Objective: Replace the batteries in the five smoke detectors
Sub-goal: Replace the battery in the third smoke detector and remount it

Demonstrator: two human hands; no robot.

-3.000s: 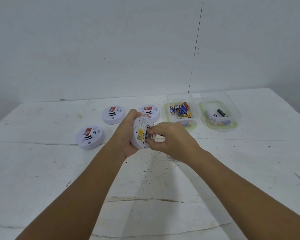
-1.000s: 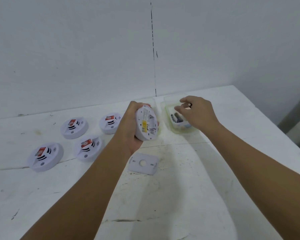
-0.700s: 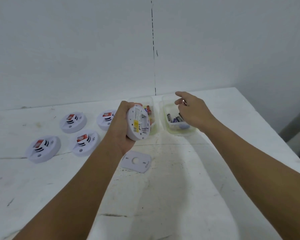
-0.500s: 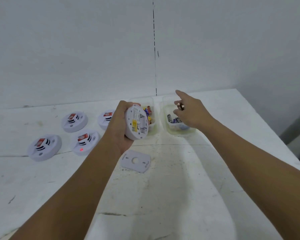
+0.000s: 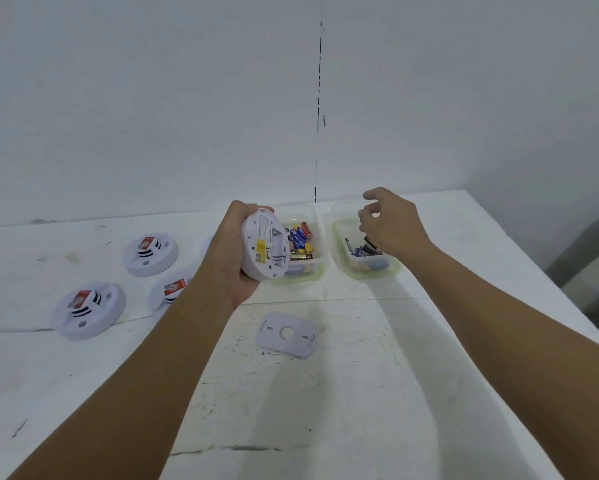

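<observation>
Gripping the smoke detector (image 5: 265, 249), my left hand (image 5: 228, 251) fronts the left tub (image 5: 313, 216) of mixed batteries (image 5: 299, 240). My right hand (image 5: 393, 226) hovers, fingers loose, over the right tub (image 5: 341, 211) holding fewer batteries (image 5: 362, 247).

Bare bench (image 5: 325, 410) lies open near the person; the cover plate (image 5: 287, 335) and two tubs (image 5: 363, 268) crowd mid-bench.
</observation>
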